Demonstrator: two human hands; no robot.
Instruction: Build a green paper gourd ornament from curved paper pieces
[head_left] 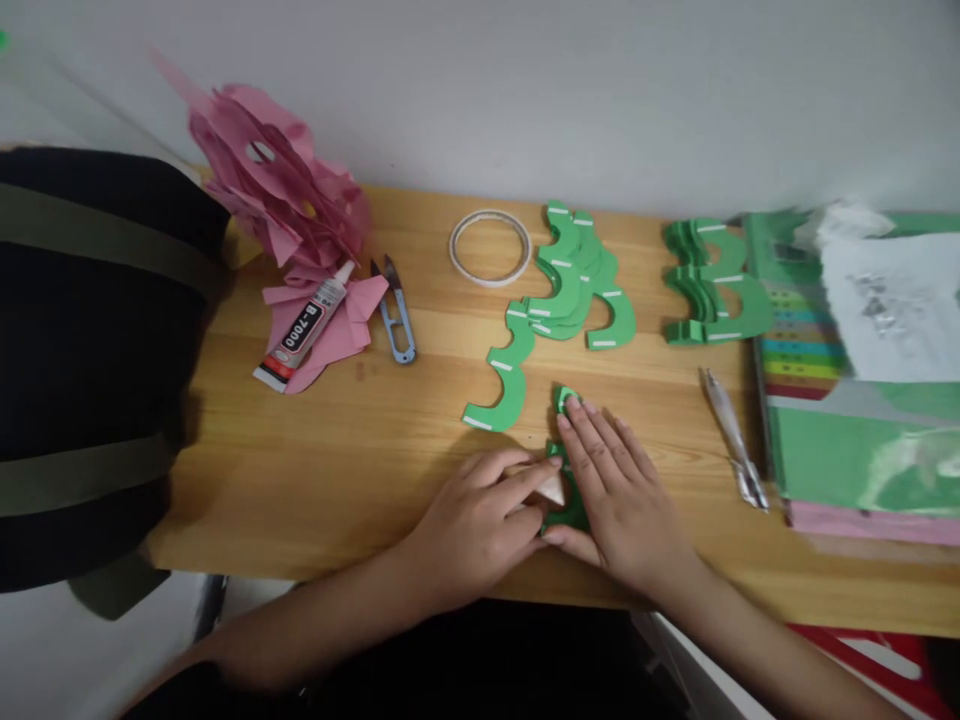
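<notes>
A green curved paper cutout [574,512] lies near the front edge of the table. My right hand [622,500] rests flat over it, fingers stretched out and close together, covering much of it. From the left, my left hand [484,520] reaches to the same cutout with bent, closed fingers. A small pale pointed piece [553,488] shows at its fingertips; what it is I cannot make out. Just beyond lie a single green scalloped cutout [510,395] and an overlapping group of green cutouts [566,285], with white strips on their ends.
Behind are a tape roll [454,250] and thread snips [403,325]. At left stand a pink paper construction [285,190], a B-7000 glue tube [304,335] and a black bag [82,370]. Rightward are stacked green cutouts [739,310], a pen [726,415] and packaged coloured paper [847,440].
</notes>
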